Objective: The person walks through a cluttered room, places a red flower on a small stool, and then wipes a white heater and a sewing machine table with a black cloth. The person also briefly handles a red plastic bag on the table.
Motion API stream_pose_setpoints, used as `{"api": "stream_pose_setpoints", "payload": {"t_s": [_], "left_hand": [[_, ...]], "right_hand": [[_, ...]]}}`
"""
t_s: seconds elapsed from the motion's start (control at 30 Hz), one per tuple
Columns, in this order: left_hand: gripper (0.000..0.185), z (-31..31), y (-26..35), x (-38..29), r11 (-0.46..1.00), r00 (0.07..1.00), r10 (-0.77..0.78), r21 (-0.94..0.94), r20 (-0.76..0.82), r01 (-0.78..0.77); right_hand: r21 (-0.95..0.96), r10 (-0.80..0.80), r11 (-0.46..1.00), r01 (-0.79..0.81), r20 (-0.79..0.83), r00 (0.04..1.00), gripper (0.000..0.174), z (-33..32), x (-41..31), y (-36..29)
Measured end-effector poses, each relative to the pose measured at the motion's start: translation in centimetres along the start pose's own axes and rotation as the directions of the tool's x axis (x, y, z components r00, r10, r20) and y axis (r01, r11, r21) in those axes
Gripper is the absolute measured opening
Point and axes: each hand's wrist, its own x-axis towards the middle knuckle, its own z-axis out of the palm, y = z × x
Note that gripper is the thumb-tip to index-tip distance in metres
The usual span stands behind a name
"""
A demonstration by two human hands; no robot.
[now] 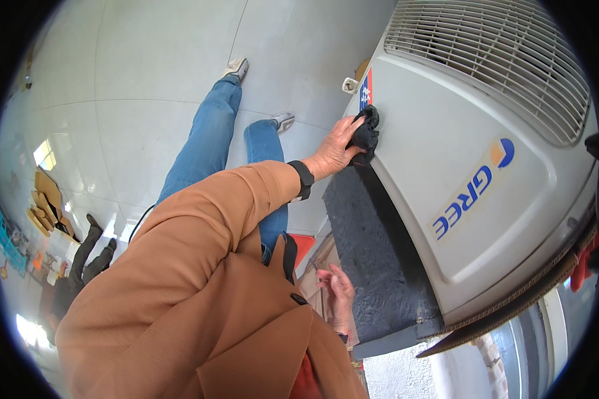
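My left hand (334, 144), with a black wristband at the wrist, grips a crumpled black cloth (365, 139). The cloth rests at the edge of a pale grey Gree air-conditioner casing (409, 129), just below a red and blue sticker (365, 92). Slatted vents (484, 55) cover the casing's upper part. Nearer to my body, my right hand (337, 292) holds nothing, its fingers loosely curled and apart. It is beside a dark grey slab (374, 264) that lies along the casing's edge.
Corrugated cardboard (504, 299) edges the casing's lower side. A red object (302, 244) is by my leg. On the tiled floor (164, 55) at left are cardboard boxes (50, 204) and a teal crate (7, 239). Another person's dark-trousered legs (87, 249) are nearby.
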Motion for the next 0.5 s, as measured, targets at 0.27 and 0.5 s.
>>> {"api": "stream_pose_setpoints", "payload": {"t_s": [0.27, 0.5], "left_hand": [[0.064, 0.2, -5.8, 0.7, 0.931, 0.941, -0.334, -0.136, 0.057, 0.339], [0.045, 0.1, -7.3, 1.9, 0.868, 0.897, -0.442, -0.244, 0.017, 0.432]], "right_hand": [[0.025, 0.124, 0.992, -0.124, -0.019, 0.992, 0.035, -0.4, 2.9, 4.1], [-0.041, 0.122, 0.992, -0.123, -0.024, 0.992, 0.035, 0.2, 5.0, 5.3]]}}
